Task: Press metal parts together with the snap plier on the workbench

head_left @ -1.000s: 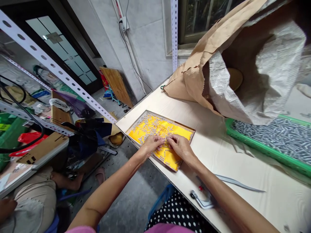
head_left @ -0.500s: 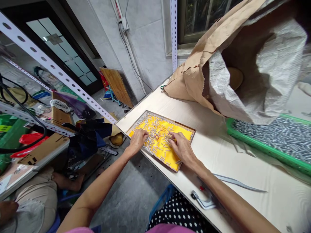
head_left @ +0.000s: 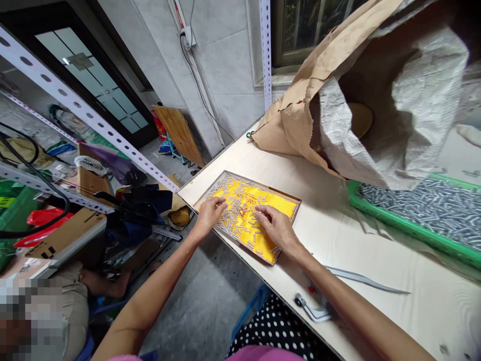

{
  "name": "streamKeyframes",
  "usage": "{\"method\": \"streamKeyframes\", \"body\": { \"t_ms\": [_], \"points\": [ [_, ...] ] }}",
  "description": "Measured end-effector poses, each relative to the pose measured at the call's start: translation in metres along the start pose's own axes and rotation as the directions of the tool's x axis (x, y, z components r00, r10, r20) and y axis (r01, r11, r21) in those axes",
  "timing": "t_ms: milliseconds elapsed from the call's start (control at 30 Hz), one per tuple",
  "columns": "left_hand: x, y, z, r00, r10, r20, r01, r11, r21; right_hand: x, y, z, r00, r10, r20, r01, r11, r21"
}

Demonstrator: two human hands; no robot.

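Observation:
A shallow tray (head_left: 259,186) with a yellow, printed bottom lies at the table's near left edge. Many small silvery metal pins (head_left: 235,215) are scattered over it, thickest on the left side. My left hand (head_left: 209,216) is over the tray's left end, thumb and forefinger drawn together in a pinch. Over the right half, my right hand (head_left: 278,226) has its fingers bent toward the thumb, close above the pins. Whatever lies between the fingertips of either hand is too small to make out.
A green bin (head_left: 406,220) full of metal pins stands on the right of the table (head_left: 368,250). Behind it leans a large, open paper sack (head_left: 289,123). A metal bracket-like tool (head_left: 313,311) and a grey strip (head_left: 368,279) lie near my right forearm. Another person sits at lower left.
My right hand has shifted slightly left over the tray, its fingers a little lower. My left fingers have straightened somewhat. The whole view has drifted slightly.

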State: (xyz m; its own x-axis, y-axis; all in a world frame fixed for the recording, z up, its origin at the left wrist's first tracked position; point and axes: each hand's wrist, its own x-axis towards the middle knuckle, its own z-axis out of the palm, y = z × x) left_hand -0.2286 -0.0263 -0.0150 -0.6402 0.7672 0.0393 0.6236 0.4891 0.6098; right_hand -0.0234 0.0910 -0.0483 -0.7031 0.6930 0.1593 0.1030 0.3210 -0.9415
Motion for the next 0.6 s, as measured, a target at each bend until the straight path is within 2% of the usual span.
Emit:
{"method": "streamKeyframes", "body": {
  "t_ms": [67, 133, 200, 300, 367, 433, 533, 600],
  "points": [
    [-0.003, 0.000, -0.002, 0.991, 0.056, 0.117, -0.080, 0.975, 0.209, -0.002, 0.003, 0.000, 0.999, -0.050, -0.018, 0.050, 0.999, -0.008],
    [-0.008, 0.002, 0.001, 0.974, 0.059, 0.218, -0.122, 0.950, 0.287, -0.003, 0.005, 0.001, 0.997, -0.074, -0.017, 0.073, 0.997, -0.009],
    [-0.012, 0.008, 0.007, 0.963, 0.068, 0.262, -0.141, 0.953, 0.270, -0.004, 0.006, 0.003, 0.997, -0.081, -0.013, 0.081, 0.997, -0.017],
    [-0.014, 0.018, 0.017, 0.963, 0.073, 0.260, -0.117, 0.980, 0.158, -0.005, 0.005, 0.006, 0.996, -0.091, -0.012, 0.091, 0.995, -0.033],
    [-0.013, 0.021, 0.020, 0.963, 0.008, 0.269, -0.010, 1.000, 0.005, -0.005, 0.004, 0.005, 0.995, -0.094, -0.017, 0.094, 0.995, -0.033],
    [-0.011, 0.022, 0.020, 0.935, -0.094, 0.341, 0.178, 0.958, -0.225, -0.005, 0.004, 0.002, 0.997, -0.078, -0.017, 0.077, 0.997, -0.018],
    [-0.008, 0.023, 0.015, 0.850, -0.165, 0.500, 0.443, 0.736, -0.511, -0.004, 0.004, 0.000, 0.998, 0.043, 0.047, -0.045, 0.997, 0.058],
    [-0.008, 0.024, 0.013, 0.797, -0.165, 0.580, 0.549, 0.597, -0.585, -0.002, 0.006, 0.002, 0.981, 0.156, 0.119, -0.173, 0.973, 0.151]
  ]
}}
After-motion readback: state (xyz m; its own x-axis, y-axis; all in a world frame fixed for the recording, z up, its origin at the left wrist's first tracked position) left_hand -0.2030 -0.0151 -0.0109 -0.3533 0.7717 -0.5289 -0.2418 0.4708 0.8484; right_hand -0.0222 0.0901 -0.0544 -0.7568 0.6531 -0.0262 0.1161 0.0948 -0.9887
